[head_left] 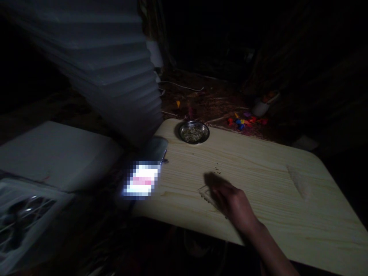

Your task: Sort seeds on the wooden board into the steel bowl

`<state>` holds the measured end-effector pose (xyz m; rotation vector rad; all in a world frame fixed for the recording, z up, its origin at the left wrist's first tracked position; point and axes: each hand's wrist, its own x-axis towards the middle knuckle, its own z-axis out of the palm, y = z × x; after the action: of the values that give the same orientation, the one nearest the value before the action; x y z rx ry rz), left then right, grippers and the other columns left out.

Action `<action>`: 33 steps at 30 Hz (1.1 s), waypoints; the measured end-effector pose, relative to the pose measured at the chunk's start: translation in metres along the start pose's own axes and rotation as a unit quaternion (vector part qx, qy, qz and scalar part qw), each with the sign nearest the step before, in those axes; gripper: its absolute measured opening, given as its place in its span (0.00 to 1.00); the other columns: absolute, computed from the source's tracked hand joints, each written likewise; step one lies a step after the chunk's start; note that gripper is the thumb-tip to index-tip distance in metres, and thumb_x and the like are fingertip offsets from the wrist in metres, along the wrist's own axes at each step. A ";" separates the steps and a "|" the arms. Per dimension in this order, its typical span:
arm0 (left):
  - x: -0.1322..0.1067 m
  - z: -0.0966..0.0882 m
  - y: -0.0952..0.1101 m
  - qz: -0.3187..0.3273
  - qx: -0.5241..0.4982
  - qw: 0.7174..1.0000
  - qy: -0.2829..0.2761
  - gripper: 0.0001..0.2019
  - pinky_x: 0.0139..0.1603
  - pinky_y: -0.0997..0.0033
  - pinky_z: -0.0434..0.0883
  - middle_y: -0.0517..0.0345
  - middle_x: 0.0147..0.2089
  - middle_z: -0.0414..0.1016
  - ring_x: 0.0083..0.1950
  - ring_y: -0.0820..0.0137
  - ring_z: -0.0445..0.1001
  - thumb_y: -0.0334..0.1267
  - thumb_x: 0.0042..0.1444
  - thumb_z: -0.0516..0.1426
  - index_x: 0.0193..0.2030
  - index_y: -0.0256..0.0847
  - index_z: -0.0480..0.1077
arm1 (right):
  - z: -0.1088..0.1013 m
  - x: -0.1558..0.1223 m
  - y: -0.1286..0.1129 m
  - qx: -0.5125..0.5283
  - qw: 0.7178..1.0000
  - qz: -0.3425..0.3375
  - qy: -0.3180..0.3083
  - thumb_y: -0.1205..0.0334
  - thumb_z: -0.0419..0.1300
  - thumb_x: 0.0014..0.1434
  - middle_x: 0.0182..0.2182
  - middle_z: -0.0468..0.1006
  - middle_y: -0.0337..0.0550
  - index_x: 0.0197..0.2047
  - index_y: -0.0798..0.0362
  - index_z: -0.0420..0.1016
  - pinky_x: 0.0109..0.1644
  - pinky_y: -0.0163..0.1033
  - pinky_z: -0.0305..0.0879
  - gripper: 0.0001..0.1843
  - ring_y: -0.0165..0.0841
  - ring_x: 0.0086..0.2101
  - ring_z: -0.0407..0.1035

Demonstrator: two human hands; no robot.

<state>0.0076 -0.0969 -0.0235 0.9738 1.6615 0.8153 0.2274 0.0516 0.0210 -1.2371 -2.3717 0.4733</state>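
My right hand [234, 201] reaches in from the lower right, low over the wooden table [267, 176]. Its fingers are curled and pressed together, and what they hold, if anything, is hidden in the dim light. Beside the fingertips lies a faint pale outline of a thin, flat, see-through piece [204, 192] with small dark bits along its edge. A few more dark bits [217, 168] are scattered just beyond the hand. Toward the far edge stands a round metal bowl [194, 132] holding small pale and greenish pieces. My left hand is out of view.
A phone with a lit, pixelated screen [142, 180] is at the table's left edge. A white box-like surface [54, 153] and a white basket [34, 218] stand left. Colourful toys [244, 122] and a white bucket [261, 107] are on the floor beyond.
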 end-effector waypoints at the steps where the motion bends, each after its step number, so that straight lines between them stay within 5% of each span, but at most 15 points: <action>1: 0.000 -0.001 -0.002 -0.003 -0.002 1.000 -0.004 0.16 0.44 0.62 0.75 0.53 0.45 0.75 0.43 0.66 0.75 0.46 0.61 0.56 0.47 0.36 0.72 | 0.001 0.000 -0.003 0.002 1.000 -0.010 -0.007 0.62 0.50 0.67 0.37 0.79 0.46 0.38 0.52 0.78 0.41 0.40 0.73 0.14 0.35 0.36 0.75; 12: -0.001 -0.001 -0.003 -0.017 -0.036 0.998 -0.048 0.16 0.41 0.63 0.76 0.53 0.43 0.76 0.40 0.67 0.76 0.46 0.60 0.57 0.48 0.35 0.71 | -0.001 -0.003 -0.031 0.053 0.993 -0.050 -0.091 0.65 0.52 0.67 0.50 0.77 0.44 0.46 0.50 0.77 0.57 0.47 0.70 0.13 0.41 0.52 0.70; 19: -0.001 -0.001 0.003 0.002 -0.052 0.996 -0.073 0.16 0.44 0.61 0.75 0.52 0.46 0.75 0.44 0.66 0.76 0.45 0.61 0.57 0.49 0.35 0.71 | -0.004 -0.007 -0.041 0.081 0.987 -0.054 -0.128 0.64 0.52 0.67 0.37 0.79 0.40 0.39 0.48 0.77 0.43 0.42 0.73 0.12 0.36 0.38 0.74; 29: 0.002 0.012 0.005 0.014 -0.055 0.994 -0.093 0.14 0.42 0.63 0.75 0.53 0.43 0.75 0.41 0.68 0.75 0.45 0.61 0.56 0.46 0.36 0.72 | -0.041 -0.083 0.009 0.081 0.980 0.175 0.039 0.53 0.52 0.67 0.30 0.77 0.44 0.36 0.51 0.74 0.34 0.38 0.68 0.14 0.36 0.31 0.73; 33: 0.002 0.016 0.005 0.008 -0.042 0.996 -0.078 0.14 0.42 0.63 0.75 0.53 0.44 0.75 0.41 0.68 0.75 0.44 0.61 0.57 0.46 0.36 0.71 | -0.043 -0.109 0.023 0.077 0.968 0.224 0.082 0.52 0.52 0.66 0.36 0.79 0.46 0.42 0.51 0.74 0.37 0.38 0.69 0.14 0.37 0.35 0.74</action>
<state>0.0235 -0.0916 -0.0240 0.9675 1.4755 0.7924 0.3209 -0.0218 0.0239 -1.6705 -1.8740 0.6505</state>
